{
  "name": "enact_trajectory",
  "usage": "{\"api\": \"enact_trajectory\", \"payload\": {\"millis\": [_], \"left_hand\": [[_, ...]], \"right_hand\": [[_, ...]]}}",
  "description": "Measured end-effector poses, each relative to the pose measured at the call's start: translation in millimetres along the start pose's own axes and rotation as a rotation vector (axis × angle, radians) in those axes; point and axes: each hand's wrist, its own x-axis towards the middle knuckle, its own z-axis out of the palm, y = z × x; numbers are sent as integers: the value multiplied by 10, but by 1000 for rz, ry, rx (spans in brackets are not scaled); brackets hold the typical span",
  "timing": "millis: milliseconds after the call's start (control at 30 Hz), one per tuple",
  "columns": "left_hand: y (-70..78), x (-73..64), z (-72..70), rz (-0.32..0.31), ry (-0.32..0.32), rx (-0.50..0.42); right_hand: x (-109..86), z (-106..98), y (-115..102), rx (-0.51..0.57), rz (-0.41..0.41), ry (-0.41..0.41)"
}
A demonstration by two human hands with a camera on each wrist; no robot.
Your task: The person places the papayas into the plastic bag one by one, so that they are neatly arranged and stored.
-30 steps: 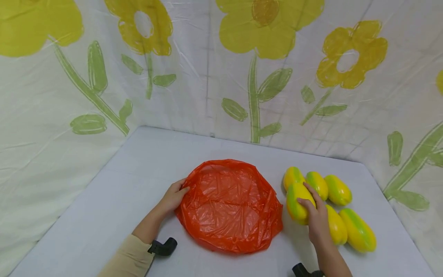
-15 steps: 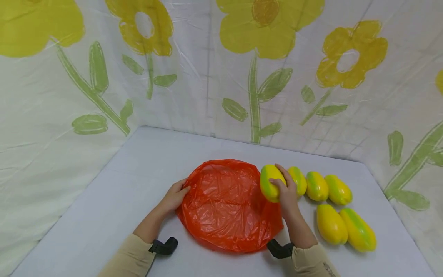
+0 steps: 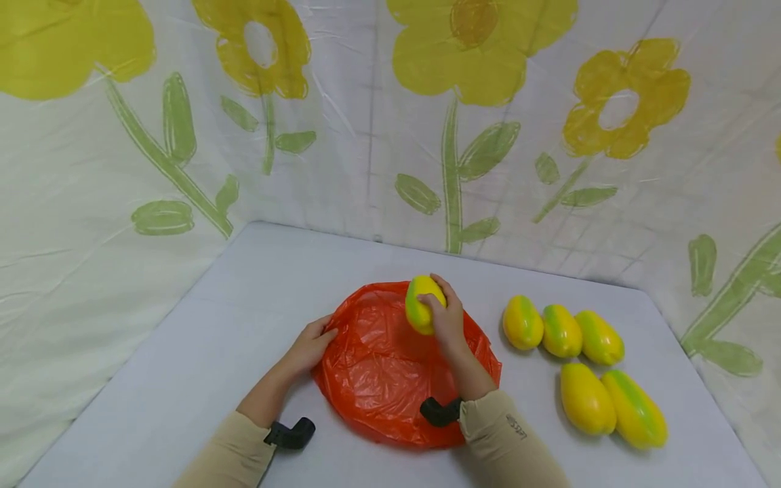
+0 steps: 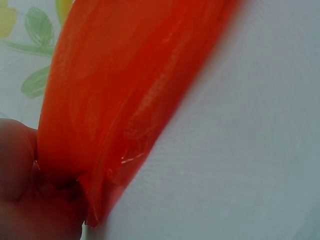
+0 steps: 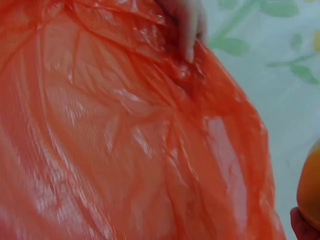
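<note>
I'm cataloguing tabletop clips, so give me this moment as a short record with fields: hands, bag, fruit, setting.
Left hand: grips the rim of the red plastic bag
Right hand: holds a yellow-green papaya above the bag
Bag: mouth spread open, on the white table
Loose papayas: five, right of the bag; three behind, two in front
Backdrop: white, printed with yellow flowers

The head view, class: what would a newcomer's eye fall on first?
First, the big red bag, spread round in the middle of the white table, its left edge gripped by the left hand. Then the yellow-green fruit that the right hand holds over it, with five more fruits lying on the table to the right. Behind, large yellow flowers decorate the white backdrop.
</note>
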Motion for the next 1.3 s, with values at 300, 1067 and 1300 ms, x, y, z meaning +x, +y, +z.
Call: {"api": "enact_trajectory", "payload": {"millis": [300,1067,1300], "left_hand": [[11,-8,-7,27,-36,-35],[20,0,-14,14,-38,-21],[19,6,-17,0,-39,-6]], "right_hand": [[-13,403,52,-21,13,-111],[-67,821,321,-94,16,-178],[-39,874,392,-150,4,-178]]}}
